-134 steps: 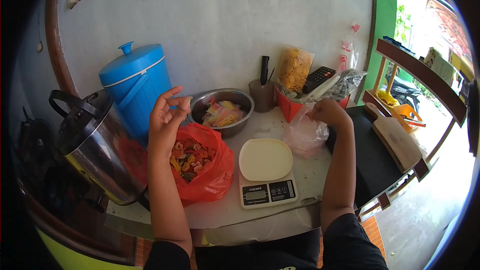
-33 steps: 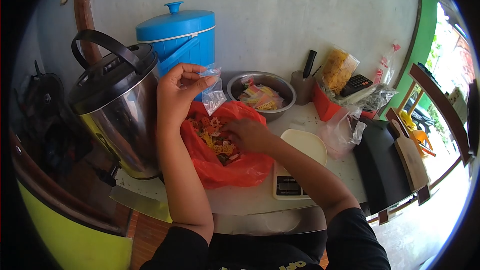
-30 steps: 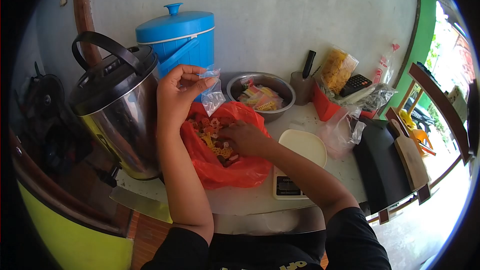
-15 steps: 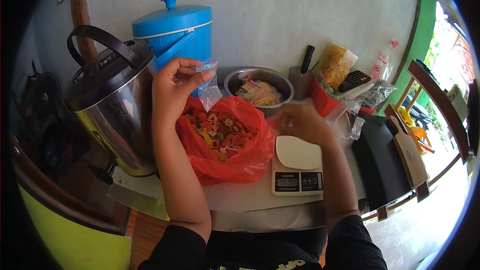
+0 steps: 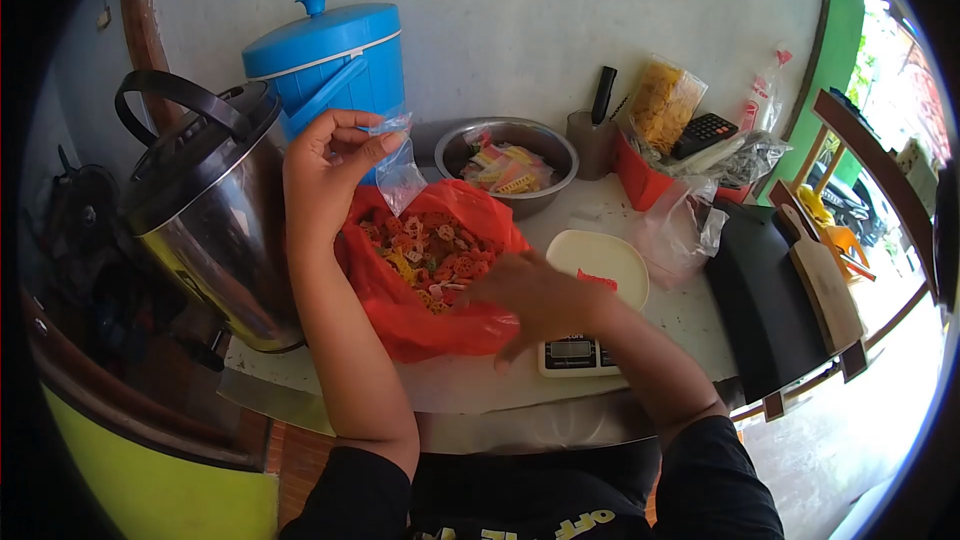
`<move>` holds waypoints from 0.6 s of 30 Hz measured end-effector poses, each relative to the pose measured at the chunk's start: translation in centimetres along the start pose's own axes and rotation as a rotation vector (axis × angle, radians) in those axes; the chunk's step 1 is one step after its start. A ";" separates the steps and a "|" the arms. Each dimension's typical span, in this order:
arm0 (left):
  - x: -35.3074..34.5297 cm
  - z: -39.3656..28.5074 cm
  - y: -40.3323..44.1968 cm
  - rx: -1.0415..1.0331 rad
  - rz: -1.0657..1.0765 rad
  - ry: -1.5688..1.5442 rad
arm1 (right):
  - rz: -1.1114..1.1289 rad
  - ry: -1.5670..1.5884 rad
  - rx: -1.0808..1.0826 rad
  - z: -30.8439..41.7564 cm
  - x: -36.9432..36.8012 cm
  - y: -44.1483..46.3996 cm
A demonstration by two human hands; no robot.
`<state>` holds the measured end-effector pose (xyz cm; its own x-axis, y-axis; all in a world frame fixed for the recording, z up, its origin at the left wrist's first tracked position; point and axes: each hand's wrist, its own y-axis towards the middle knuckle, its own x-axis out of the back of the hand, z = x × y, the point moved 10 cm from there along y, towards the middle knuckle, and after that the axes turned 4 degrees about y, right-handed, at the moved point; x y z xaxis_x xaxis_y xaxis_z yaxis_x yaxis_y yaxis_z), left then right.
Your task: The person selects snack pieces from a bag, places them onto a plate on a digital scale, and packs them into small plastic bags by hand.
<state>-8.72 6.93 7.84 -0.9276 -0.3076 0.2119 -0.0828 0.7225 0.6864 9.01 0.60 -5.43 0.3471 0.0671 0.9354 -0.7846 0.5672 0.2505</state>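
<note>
My left hand point(image 5: 335, 165) pinches a small clear plastic bag point(image 5: 402, 180) by its top, above a red plastic bag point(image 5: 450, 340). Colourful lattice-shaped crackers point(image 5: 440, 255), mostly red, orange and yellow, fill the red bag. My right hand point(image 5: 535, 300), slightly blurred, hovers between the red bag and a white kitchen scale point(image 5: 548, 365); its fingers are apart and no object shows in them. One red cracker point(image 5: 597, 280) lies on the scale's round plate point(image 5: 620, 252). The hand hides part of the scale's front.
Behind the red bag stands a metal bowl point(image 5: 568, 165) with small filled packets. A blue cooler point(image 5: 375, 70) and a tall steel flask point(image 5: 215, 240) stand at the left. To the right are a red box point(image 5: 632, 175), a calculator point(image 5: 706, 136) and a wooden board point(image 5: 825, 280).
My right hand has moved from behind the scale's plate left and toward me, over the red bag's edge. A red cracker now shows on the plate. My left hand still holds the clear bag.
</note>
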 end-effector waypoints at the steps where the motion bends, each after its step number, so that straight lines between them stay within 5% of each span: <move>1: 0.1 0.0 0.0 0.001 -0.001 -0.008 | 0.053 -0.080 -0.035 -0.5 -1.4 0.3; 4: 0.2 0.2 0.0 0.006 -0.001 -0.034 | 0.179 -0.203 -0.158 -2.9 -4.2 1.2; 7: 0.1 0.4 0.1 0.008 0.005 -0.057 | -0.514 -0.062 -0.147 -3.6 6.4 -0.3; 10: -0.1 0.2 0.0 0.010 0.007 -0.075 | -0.447 0.062 -0.338 -5.7 7.7 -1.0; 13: -0.2 0.1 0.1 -0.006 -0.001 -0.053 | -0.179 -0.115 -0.159 -3.8 5.1 -0.6; 18: -0.6 -0.3 0.0 -0.028 0.002 -0.009 | 0.269 0.121 0.000 -0.4 -1.5 -0.8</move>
<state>-8.05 6.96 7.91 -0.9312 -0.3001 0.2070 -0.0705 0.7054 0.7053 9.33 0.33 -7.18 0.1856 0.3120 0.9318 -0.8567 0.5158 -0.0020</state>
